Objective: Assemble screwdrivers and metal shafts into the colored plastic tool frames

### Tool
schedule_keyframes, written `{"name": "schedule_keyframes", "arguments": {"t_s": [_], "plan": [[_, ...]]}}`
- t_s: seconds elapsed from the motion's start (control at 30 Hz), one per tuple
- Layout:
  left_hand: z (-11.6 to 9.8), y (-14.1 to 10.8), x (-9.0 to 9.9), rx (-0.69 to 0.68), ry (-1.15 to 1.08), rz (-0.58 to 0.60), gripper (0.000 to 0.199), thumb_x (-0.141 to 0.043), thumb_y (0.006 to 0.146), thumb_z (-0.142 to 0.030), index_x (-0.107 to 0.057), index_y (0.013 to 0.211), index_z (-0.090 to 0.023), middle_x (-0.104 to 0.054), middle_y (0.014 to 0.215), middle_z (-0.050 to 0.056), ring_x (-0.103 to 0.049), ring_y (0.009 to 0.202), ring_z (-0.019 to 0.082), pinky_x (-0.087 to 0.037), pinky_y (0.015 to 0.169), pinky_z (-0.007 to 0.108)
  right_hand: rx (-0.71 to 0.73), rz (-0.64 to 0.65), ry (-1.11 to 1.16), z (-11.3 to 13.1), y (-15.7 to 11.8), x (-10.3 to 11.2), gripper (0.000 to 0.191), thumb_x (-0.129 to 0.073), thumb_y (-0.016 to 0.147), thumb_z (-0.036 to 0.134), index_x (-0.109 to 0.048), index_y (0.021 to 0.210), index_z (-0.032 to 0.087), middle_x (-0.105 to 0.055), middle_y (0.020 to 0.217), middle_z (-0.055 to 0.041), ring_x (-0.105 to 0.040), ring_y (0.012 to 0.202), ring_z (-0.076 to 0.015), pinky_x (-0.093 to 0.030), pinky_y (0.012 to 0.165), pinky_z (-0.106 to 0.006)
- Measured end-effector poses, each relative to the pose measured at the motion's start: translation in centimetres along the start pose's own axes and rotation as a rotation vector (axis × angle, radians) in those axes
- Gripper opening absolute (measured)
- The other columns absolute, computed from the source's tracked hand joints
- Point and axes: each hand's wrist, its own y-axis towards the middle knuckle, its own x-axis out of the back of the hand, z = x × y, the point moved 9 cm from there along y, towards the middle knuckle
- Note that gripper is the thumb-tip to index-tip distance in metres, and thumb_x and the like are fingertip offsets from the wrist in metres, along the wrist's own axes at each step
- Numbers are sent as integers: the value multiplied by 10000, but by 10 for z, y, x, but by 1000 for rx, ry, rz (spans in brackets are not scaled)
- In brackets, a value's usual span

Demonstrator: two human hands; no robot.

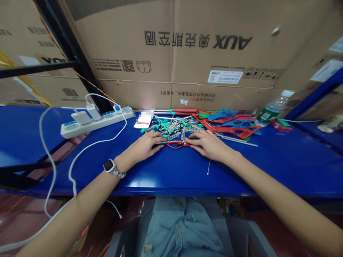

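A red plastic handle shell [175, 145], with a looped trigger guard and a thin metal tube, lies lengthwise between my hands just above the blue table. My left hand [150, 144] is closed, thumb and fingers pinching the tube at its left end. At the right end, the fingers of my right hand [207, 142] press closed on the shell, near a small pale part I cannot make out. Right behind it spreads a pile of clear plastic fuel tanks [175, 135] with green ends. Several red and blue handle shells [233, 123] are heaped behind my right hand.
Long red-handled rods [184, 111] lie at the back by a cardboard box [174, 53]. A bottle [273, 109] leans at back right. Metal tubes [238, 140] and a thin loose rod [208, 167] lie nearby. A white power strip [96, 123] with cables sits left, beside a phone [143, 119].
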Motion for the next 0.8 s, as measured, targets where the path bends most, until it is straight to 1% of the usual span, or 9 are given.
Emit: {"name": "schedule_keyframes", "arguments": {"t_s": [0.13, 0.27, 0.4, 0.57, 0.67, 0.8], "plan": [[4, -2, -4, 3, -10, 3, 318, -446, 1087, -276, -719, 1240, -215, -686, 1159, 109, -655, 1032, 247, -557, 910, 420, -1, 3, 1, 1, 0, 0, 350, -523, 1071, 290, -700, 1371, 256, -719, 1276, -115, -616, 1154, -297, -452, 923, -450], [7, -4, -3, 16, -58, 5, 308, -460, 1087, -302, -719, 1226, -211, -673, 1160, 107, -653, 1035, 254, -557, 923, 431, -9, 10, 7, 1, 0, 0, 354, -524, 1068, 286, -697, 1376, 254, -718, 1278, -112, -622, 1155, -298, -460, 920, -454], [5, -3, -1, 23, -70, 2, 271, -482, 1079, -300, -719, 1179, -216, -681, 1135, 94, -656, 1029, 253, -554, 928, 435, -27, 2, 12, 2, 3, 1, 335, -548, 1053, 283, -725, 1337, 259, -728, 1247, -112, -630, 1158, -304, -462, 930, -464], [0, -3, 1, 30, -60, -18, 254, -477, 1079, -283, -704, 1159, -202, -675, 1119, 96, -656, 1029, 249, -565, 923, 430, -70, -74, 34, 6, 9, 4, 279, -567, 1044, 294, -795, 1190, 227, -762, 1128, -97, -653, 1084, -293, -454, 937, -479], [-1, -2, -1, 36, -43, -26, 248, -476, 1078, -283, -702, 1139, -201, -674, 1103, 94, -657, 1010, 247, -571, 905, 422, -96, -135, 50, 8, 11, 5, 260, -580, 1034, 281, -806, 1149, 226, -772, 1081, -89, -660, 1045, -282, -445, 941, -474], [-2, 0, -3, 40, 21, -39, 237, -511, 1060, -306, -687, 1178, -200, -682, 1108, 97, -653, 1030, 262, -564, 904, 436, -120, -190, 63, 7, 10, 3, 246, -574, 1025, 266, -794, 1123, 212, -771, 1068, -95, -650, 1064, -292, -431, 945, -477]]}}
